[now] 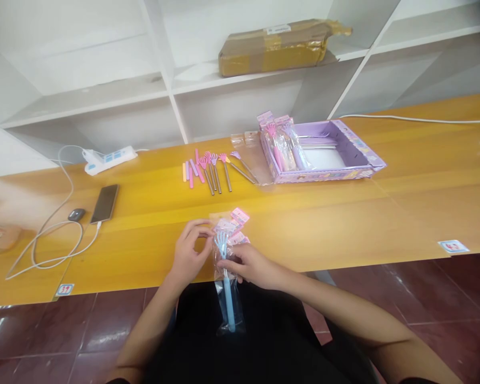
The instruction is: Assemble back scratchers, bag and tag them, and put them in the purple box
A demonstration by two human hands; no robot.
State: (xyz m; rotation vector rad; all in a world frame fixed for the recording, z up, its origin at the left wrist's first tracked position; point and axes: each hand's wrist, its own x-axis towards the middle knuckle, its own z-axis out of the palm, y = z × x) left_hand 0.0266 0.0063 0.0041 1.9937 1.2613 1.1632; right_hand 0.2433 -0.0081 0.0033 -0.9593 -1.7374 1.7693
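That blue scratcher (228, 301) looks light and stiff, but the clear bag (237, 312) is probably slippery, so grab mid-shaft, where right fingers (230, 264) pinch it over the table (324, 224) edge; left fingers (201, 231) bunched narrow, grip unclear.

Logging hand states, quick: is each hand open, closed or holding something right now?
Left hand: partly curled beside the upper clear bag; can't tell if its grip is closed.
Right hand: closed, holding the bagged blue scratcher.

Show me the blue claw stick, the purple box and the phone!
Blue claw stick (228, 297): head view, on its handle.
Purple box (324, 175): head view, on its front wall.
Phone (104, 204): head view, middle of its upper face.
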